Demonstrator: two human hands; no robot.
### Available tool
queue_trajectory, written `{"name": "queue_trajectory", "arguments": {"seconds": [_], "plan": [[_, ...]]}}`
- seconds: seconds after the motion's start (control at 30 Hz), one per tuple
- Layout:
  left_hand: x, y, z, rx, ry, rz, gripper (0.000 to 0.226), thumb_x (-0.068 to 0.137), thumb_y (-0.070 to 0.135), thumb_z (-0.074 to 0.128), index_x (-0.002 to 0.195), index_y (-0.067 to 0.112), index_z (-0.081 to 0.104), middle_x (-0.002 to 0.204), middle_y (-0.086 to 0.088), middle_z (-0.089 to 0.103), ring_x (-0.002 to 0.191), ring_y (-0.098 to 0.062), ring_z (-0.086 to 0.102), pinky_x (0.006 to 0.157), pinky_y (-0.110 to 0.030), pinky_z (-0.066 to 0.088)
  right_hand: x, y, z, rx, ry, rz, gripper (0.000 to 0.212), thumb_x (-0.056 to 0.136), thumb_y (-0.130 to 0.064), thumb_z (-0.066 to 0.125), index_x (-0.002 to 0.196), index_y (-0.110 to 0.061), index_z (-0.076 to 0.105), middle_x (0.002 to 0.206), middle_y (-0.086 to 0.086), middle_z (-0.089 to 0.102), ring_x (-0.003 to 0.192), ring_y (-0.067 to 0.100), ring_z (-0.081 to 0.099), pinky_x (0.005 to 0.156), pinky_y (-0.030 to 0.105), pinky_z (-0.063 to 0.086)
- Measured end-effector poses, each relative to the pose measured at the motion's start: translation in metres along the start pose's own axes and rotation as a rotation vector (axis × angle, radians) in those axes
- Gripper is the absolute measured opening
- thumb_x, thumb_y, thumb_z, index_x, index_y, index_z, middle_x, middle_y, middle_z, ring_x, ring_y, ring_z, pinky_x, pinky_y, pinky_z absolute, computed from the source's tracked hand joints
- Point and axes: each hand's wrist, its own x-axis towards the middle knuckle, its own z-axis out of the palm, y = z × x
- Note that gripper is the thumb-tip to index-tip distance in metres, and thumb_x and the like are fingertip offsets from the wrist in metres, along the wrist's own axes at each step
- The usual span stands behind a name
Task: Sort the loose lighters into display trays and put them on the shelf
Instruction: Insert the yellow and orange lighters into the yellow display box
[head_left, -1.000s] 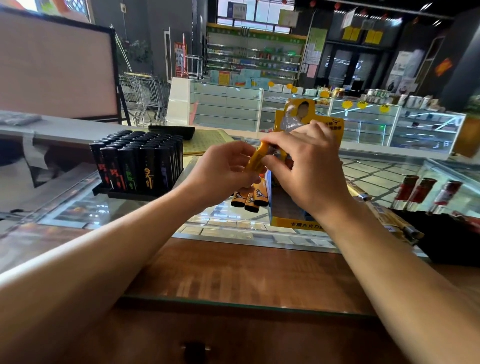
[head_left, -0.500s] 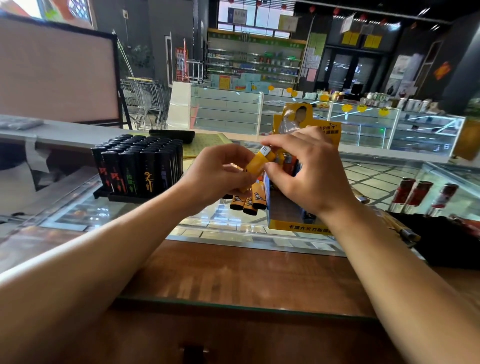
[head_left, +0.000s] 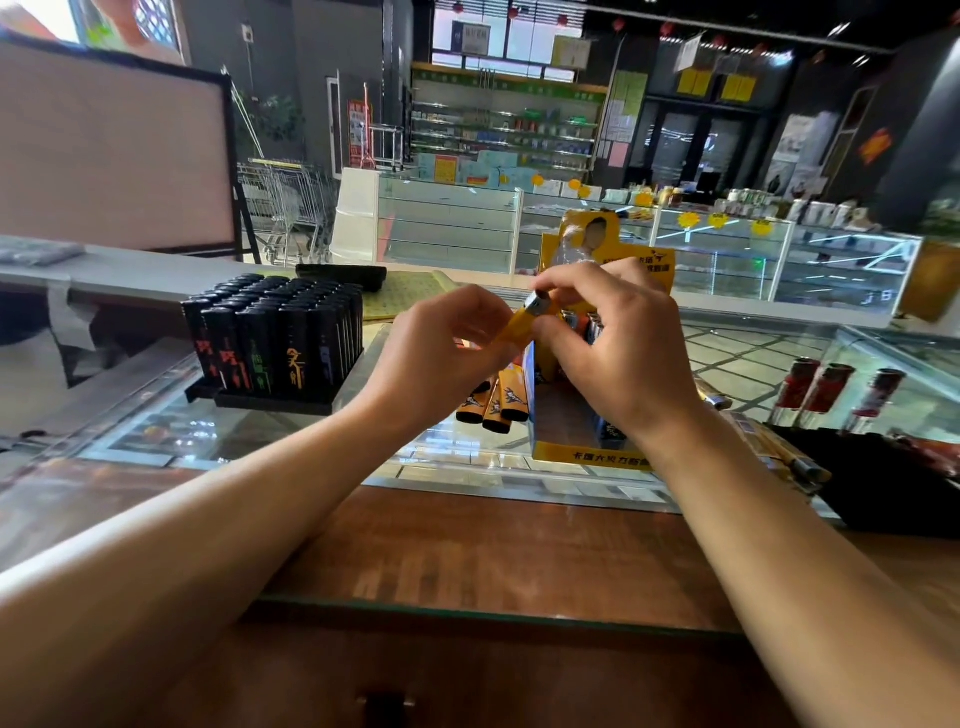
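Our left hand (head_left: 441, 353) grips a bunch of lighters (head_left: 493, 402) while our right hand (head_left: 618, 343) pinches one yellow lighter (head_left: 527, 317) between both hands, above the yellow tray (head_left: 587, 452) on the table (head_left: 467, 540); a black tray (head_left: 275, 343) stands left.

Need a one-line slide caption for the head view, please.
Both hands, left and right, grip an orange lighter above the yellow display tray.
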Motion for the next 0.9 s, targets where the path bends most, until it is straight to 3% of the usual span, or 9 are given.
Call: {"name": "queue_trajectory", "arguments": {"seconds": [0.13, 0.27, 0.4, 0.63, 0.9], "plan": [[-0.001, -0.002, -0.006, 0.194, 0.024, 0.026, 0.021, 0.082, 0.020, 0.077, 0.102, 0.018, 0.071, 0.092, 0.006, 0.072, 0.083, -0.007, 0.068, 0.082, -0.031, 0.058, 0.000, 0.002, -0.005, 0.013, 0.045, 0.024, 0.028, 0.080, -0.031, 0.070, 0.108, -0.025, 0.071, 0.092, -0.005, 0.055, 0.093, 0.028, 0.061, 0.081, 0.047, 0.053], [-0.002, -0.004, -0.012, 0.541, -0.074, 0.126, 0.045, 0.086, 0.036, 0.072, 0.128, 0.021, 0.063, 0.123, 0.002, 0.067, 0.111, -0.018, 0.062, 0.096, -0.037, 0.050, -0.001, 0.004, -0.006, -0.056, 0.069, 0.004, 0.024, 0.081, -0.026, 0.070, 0.104, -0.021, 0.071, 0.087, -0.004, 0.062, 0.092, 0.028, 0.058, 0.080, 0.047, 0.050], [-0.002, -0.003, -0.014, 0.702, -0.161, 0.188, 0.058, 0.089, 0.041, 0.067, 0.141, 0.020, 0.052, 0.147, 0.000, 0.050, 0.135, -0.024, 0.044, 0.108, -0.037, 0.036, -0.001, 0.007, -0.006, -0.131, 0.076, 0.001, 0.022, 0.081, -0.027, 0.068, 0.102, -0.019, 0.071, 0.085, 0.000, 0.069, 0.089, 0.027, 0.056, 0.082, 0.043, 0.046], [0.000, -0.009, -0.018, 0.855, -0.224, 0.246, 0.065, 0.091, 0.050, 0.060, 0.148, 0.024, 0.042, 0.157, 0.001, 0.036, 0.144, -0.021, 0.031, 0.112, -0.040, 0.035, 0.000, 0.010, -0.007, -0.243, 0.096, 0.049, 0.020, 0.082, -0.029, 0.068, 0.101, -0.022, 0.070, 0.082, 0.002, 0.068, 0.088, 0.027, 0.054, 0.080, 0.041, 0.043], [-0.005, -0.011, -0.019, 0.813, -0.215, 0.226, 0.069, 0.090, 0.051, 0.062, 0.149, 0.025, 0.039, 0.157, 0.001, 0.036, 0.144, -0.023, 0.031, 0.111, -0.044, 0.039, -0.002, 0.006, -0.003, -0.403, 0.015, 0.053, 0.023, 0.078, -0.020, 0.078, 0.100, -0.019, 0.072, 0.075, 0.003, 0.063, 0.087, 0.031, 0.056, 0.088, 0.042, 0.038]]}}
